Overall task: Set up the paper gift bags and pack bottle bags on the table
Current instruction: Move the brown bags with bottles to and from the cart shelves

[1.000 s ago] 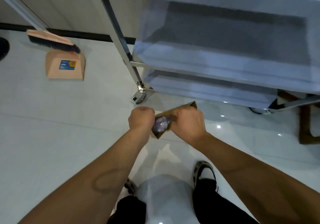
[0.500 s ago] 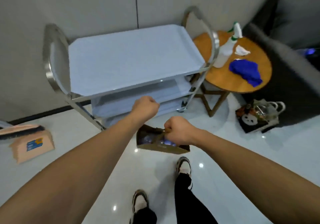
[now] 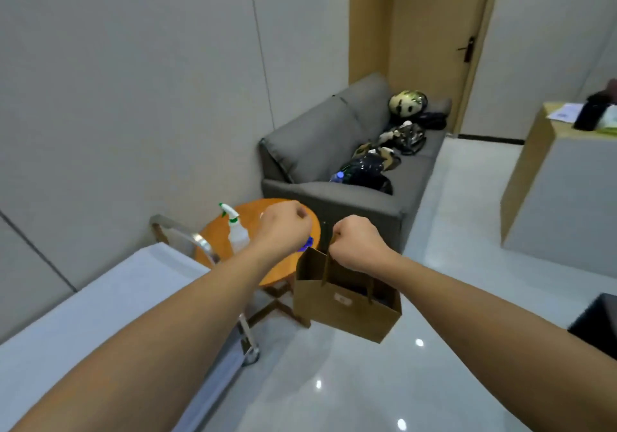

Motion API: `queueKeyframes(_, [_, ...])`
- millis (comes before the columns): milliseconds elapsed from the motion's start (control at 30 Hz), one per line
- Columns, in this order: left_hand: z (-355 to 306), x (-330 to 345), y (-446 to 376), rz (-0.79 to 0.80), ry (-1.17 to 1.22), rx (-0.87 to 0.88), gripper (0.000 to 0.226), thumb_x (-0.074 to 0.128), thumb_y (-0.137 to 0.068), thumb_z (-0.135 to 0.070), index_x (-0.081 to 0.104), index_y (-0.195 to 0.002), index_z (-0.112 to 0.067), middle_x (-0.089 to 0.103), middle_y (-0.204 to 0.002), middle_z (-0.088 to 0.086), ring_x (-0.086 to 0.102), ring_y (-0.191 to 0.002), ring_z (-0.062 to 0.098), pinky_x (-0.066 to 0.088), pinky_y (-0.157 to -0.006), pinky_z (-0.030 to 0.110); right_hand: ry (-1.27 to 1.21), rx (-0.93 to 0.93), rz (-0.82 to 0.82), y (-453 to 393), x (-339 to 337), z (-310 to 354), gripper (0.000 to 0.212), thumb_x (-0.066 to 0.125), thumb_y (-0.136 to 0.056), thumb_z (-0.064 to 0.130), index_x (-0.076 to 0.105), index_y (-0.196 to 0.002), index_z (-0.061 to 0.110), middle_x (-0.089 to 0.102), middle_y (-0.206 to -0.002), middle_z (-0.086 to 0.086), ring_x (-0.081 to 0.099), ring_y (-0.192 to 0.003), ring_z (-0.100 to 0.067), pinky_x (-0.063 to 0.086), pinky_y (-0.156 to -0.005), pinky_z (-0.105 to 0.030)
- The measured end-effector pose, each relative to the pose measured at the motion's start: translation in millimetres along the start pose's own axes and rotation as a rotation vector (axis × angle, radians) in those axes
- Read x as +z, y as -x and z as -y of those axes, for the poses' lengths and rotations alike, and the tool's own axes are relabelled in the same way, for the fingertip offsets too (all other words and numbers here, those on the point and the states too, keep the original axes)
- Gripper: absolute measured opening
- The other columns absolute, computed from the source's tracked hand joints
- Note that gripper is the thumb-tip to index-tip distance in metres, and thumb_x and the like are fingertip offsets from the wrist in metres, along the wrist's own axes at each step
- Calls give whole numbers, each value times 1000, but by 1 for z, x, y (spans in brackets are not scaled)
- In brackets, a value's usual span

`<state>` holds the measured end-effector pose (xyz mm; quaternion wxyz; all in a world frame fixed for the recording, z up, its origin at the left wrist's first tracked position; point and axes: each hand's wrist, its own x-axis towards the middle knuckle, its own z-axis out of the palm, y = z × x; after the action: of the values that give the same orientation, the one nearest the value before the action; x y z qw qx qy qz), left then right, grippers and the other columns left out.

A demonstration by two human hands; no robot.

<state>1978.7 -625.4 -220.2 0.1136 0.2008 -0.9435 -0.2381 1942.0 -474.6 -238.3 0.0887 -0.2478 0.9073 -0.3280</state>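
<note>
The right hand (image 3: 359, 244) clenches the handles of the brown paper gift bag (image 3: 347, 301), which hangs upright at lower centre; the left hand (image 3: 283, 228), fisted, holds nothing visible; the trolley top (image 3: 83, 311) lies lower left, nearer that hand.

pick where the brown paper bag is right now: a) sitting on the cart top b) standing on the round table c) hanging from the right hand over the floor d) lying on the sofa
c: the bag hangs by its handles from the right hand, clear of the floor, not on the table, sofa or cart.
</note>
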Motion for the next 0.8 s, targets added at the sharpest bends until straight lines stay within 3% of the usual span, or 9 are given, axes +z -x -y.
queueKeyframes(67, [-56, 30, -14, 73, -38, 104, 19, 57, -97, -31, 70, -108, -22, 65, -94, -2, 58, -87, 17, 48, -68, 31, -18, 74, -80, -3, -42, -46, 13, 62, -81, 5, 70, -72, 11, 65, -70, -9, 66, -70, -22, 62, -65, -45])
queueKeyframes(167, [-132, 81, -34, 159, -63, 252, 19, 58, -97, -35, 68, -109, -23, 68, -98, -2, 60, -85, 12, 51, -72, 32, -34, 184, -169, 0, -103, -111, 15, 62, -82, 6, 67, -70, 13, 62, -68, -6, 65, -71, -21, 62, -66, -41])
queueKeyframes(267, [-203, 130, -48, 247, -83, 363, 24, 58, -97, -36, 67, -113, -21, 67, -104, 0, 62, -93, 17, 56, -83, 39, -4, 285, -209, 11, -154, -171, 15, 60, -82, 6, 65, -68, 11, 62, -70, -8, 63, -71, -23, 55, -59, -38])
queueKeyframes(400, [-286, 190, -63, 333, -68, 500, 35, 57, -96, -39, 65, -126, -20, 66, -121, 2, 61, -106, 20, 53, -87, 36, -3, 437, -263, 21, -202, -246, 15, 59, -80, 7, 64, -66, 11, 63, -69, -9, 62, -68, -23, 55, -55, -37])
queueKeyframes(500, [-333, 234, -69, 390, -82, 577, 37, 56, -98, -39, 62, -129, -21, 62, -129, 3, 60, -110, 22, 48, -83, 32, -20, 542, -312, 26, -228, -292, 21, 58, -81, 6, 58, -61, 13, 60, -66, -7, 57, -64, -20, 38, -50, -26])
queueKeyframes(700, [-400, 321, -92, 545, -91, 711, 35, 57, -98, -39, 62, -128, -22, 61, -132, 1, 59, -113, 21, 49, -89, 31, -70, 771, -420, 33, -250, -371, 15, 55, -79, 2, 58, -66, 9, 64, -74, -13, 60, -70, -24, 45, -54, -31])
queueKeyframes(800, [-434, 361, -109, 618, -93, 822, 36, 56, -98, -38, 62, -129, -21, 61, -134, 1, 57, -119, 22, 48, -95, 33, -89, 886, -461, 34, -252, -406, 26, 55, -82, 3, 51, -60, 13, 53, -62, -5, 52, -60, -19, 35, -47, -26])
